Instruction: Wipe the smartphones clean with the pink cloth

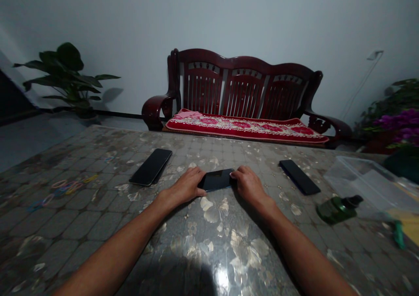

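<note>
A dark smartphone (216,180) lies sideways, screen up, in the middle of the patterned table. My left hand (189,183) grips its left end, thumb along the near edge and fingers at the far side. At the right end, my right hand (247,183) is closed, its fingertips against the screen's corner. A small pale bit shows at those fingertips; whether it is a held thing or a nail I cannot make out. Another black phone (152,166) rests to the left, and a third dark phone (299,177) lies to the right.
Several coloured bands (70,187) are scattered at left. To the right are a green bottle with a black top (337,209), a clear plastic box (360,171) and a yellow item (409,226). Behind the table (209,252) stands a wooden bench (244,86) with a red cover.
</note>
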Tool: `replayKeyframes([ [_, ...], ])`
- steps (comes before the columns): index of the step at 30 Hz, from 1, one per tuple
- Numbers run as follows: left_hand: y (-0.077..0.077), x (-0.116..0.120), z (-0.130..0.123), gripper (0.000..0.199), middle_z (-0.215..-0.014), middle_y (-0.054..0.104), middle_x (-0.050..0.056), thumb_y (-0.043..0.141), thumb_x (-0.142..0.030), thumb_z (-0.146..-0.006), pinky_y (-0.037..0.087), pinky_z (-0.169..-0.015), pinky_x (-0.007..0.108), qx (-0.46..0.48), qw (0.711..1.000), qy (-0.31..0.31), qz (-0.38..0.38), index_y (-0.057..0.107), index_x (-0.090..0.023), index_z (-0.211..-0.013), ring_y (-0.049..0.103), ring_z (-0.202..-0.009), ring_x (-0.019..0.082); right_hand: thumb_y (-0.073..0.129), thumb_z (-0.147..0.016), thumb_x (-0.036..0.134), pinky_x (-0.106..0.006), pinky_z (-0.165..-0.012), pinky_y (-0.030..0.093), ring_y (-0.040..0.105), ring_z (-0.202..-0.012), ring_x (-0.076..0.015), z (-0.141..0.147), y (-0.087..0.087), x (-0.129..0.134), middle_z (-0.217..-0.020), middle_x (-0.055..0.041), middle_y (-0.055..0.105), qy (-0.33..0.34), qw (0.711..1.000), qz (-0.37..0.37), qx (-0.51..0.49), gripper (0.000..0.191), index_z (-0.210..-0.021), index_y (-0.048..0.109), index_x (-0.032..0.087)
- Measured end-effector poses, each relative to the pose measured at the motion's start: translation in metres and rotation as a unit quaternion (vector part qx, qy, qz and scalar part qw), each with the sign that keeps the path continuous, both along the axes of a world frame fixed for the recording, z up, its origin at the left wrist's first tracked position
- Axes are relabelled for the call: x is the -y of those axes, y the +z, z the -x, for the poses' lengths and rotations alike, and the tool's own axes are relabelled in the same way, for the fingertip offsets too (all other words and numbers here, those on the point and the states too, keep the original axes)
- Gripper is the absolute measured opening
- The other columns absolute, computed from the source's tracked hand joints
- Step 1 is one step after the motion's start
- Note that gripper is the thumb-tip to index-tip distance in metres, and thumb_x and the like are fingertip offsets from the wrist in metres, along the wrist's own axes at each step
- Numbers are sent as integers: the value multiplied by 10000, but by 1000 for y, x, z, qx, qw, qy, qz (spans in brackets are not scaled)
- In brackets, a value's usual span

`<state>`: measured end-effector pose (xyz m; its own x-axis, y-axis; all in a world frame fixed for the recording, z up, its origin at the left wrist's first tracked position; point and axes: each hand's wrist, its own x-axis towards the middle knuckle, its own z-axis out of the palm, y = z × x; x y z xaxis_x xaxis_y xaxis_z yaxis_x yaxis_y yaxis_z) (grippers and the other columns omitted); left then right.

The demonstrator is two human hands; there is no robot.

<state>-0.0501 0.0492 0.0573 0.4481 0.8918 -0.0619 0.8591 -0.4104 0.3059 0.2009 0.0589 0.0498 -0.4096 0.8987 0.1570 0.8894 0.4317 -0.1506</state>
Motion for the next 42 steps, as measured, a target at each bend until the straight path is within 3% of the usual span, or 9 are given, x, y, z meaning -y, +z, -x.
replayKeyframes([
  [5,2,1,-2,443,-1169,600,93,766,-309,-779,409,-999,347,4,1000,-12,2,612,-192,-1177,526,-1152,277,527,-950,142,-281,-860,404,549,-1005,-210,14,-3,5,-1045,-89,658,80,997,-7,-3,270,-1128,718,213],
  [12,2,3,-5,439,-1171,588,90,770,-317,-773,408,-989,335,30,999,-34,15,619,-193,-1167,519,-1150,276,513,-927,93,-302,-840,403,545,-991,-236,-4,0,-5,-1031,-114,653,-12,1000,-11,21,272,-1057,733,184],
  [20,0,3,-6,445,-1173,591,74,756,-309,-794,403,-998,331,30,999,-37,13,602,-216,-1200,518,-1151,263,498,-966,155,-291,-843,403,543,-987,-223,19,-6,3,-1048,-98,660,71,997,-20,-3,279,-1129,716,219],
  [30,4,3,-6,500,-1220,593,91,777,-298,-777,397,-1015,344,27,999,-41,20,592,-201,-1231,514,-1177,276,517,-915,93,-308,-833,400,543,-996,-244,-5,1,-6,-1025,-124,657,-28,999,-13,24,277,-1041,746,184],
  [38,6,4,-8,440,-1181,605,87,759,-289,-802,400,-1006,339,17,999,-45,12,607,-184,-1201,530,-1157,263,524,-960,147,-278,-841,404,557,-971,-207,19,-8,4,-1020,-77,668,73,997,-30,-26,243,-1096,715,211],
  [42,4,5,-7,471,-1217,606,104,768,-274,-793,393,-1020,342,20,999,-40,13,609,-166,-1223,526,-1180,276,539,-959,163,-282,-825,404,560,-955,-214,10,-7,0,-980,-84,665,25,999,-36,-20,201,-1015,728,202],
])
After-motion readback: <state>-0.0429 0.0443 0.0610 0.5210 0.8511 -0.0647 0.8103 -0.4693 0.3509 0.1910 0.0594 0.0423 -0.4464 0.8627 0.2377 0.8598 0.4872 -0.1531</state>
